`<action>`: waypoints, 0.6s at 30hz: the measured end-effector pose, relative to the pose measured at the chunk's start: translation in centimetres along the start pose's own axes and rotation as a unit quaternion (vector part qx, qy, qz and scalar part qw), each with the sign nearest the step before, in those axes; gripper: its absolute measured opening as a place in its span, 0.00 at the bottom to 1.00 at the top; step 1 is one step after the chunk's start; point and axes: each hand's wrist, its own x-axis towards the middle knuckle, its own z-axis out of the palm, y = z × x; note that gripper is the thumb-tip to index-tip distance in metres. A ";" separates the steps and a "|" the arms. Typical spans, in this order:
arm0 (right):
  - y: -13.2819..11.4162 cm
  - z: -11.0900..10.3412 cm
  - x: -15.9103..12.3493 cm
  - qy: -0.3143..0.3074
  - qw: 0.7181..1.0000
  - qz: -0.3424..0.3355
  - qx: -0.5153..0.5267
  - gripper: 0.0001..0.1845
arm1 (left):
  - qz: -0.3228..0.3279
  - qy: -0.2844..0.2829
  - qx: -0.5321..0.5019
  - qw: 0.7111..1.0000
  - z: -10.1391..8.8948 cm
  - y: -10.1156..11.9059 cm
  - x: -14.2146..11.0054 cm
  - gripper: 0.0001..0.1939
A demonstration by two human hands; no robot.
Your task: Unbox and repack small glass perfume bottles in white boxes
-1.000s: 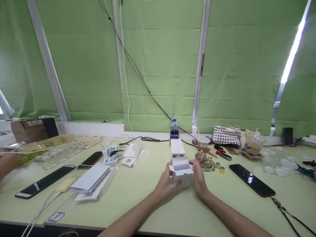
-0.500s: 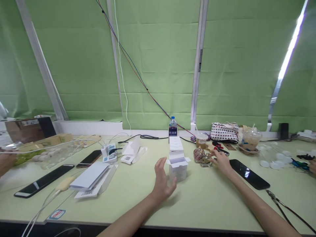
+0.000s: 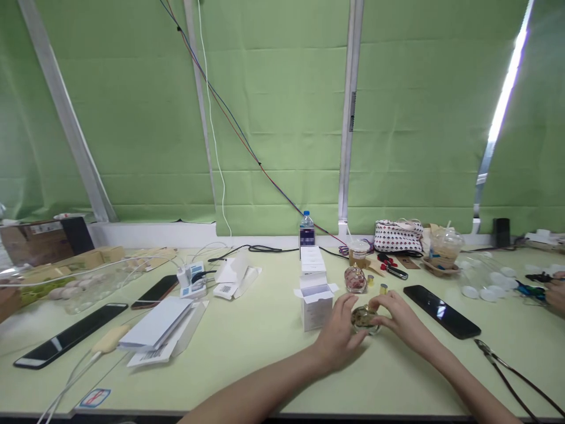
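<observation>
Head view: the left hand (image 3: 339,331) and right hand (image 3: 398,321) close in on a squat glass bottle (image 3: 362,318) on the worktop (image 3: 260,330).
The bottle sits between them, just right of an open white box (image 3: 318,311) with raised flaps; both hands have bent fingers at its sides, thumbs apart from forefingers, but how firmly either grips, I cannot tell. Beyond it stand a pinkish bottle (image 3: 355,279) and two gold caps (image 3: 384,289); a dark phone (image 3: 441,311) and pliers (image 3: 489,353) lie to the right.
</observation>
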 end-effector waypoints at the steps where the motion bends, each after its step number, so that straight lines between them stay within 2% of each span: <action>1: -0.5 0.1 -0.3 -0.011 1.000 0.006 0.009 0.08 | -0.038 0.000 -0.027 0.999 0.5 -0.1 0.5 0.31; 4: -0.8 -0.5 -0.3 -0.056 0.998 0.003 0.022 0.08 | -0.119 -0.031 -0.101 0.987 1.2 -0.3 1.3 0.25; 6: 0.1 -1.6 0.6 -0.076 0.996 0.005 0.039 0.13 | -0.138 -0.036 -0.125 0.982 1.1 -0.4 1.3 0.20; 7: 0.9 -2.2 1.1 -0.061 0.997 0.019 0.043 0.19 | -0.139 -0.028 -0.129 0.981 1.0 -0.4 1.2 0.18; 9: 2.8 -3.4 2.3 0.014 0.993 0.089 -0.081 0.25 | -0.143 -0.010 -0.129 0.981 0.7 -0.3 1.0 0.16; 12: 5.4 -4.2 3.4 0.063 0.973 0.149 -0.162 0.22 | -0.154 0.004 -0.131 0.979 0.6 -0.2 0.9 0.17; 15: 6.9 -3.6 3.4 0.058 0.964 0.173 -0.193 0.18 | -0.161 0.009 -0.139 0.977 0.6 -0.1 0.9 0.18; 18: 6.9 -2.8 2.5 0.037 0.964 0.176 -0.195 0.12 | -0.164 0.008 -0.139 0.976 0.6 -0.2 0.8 0.19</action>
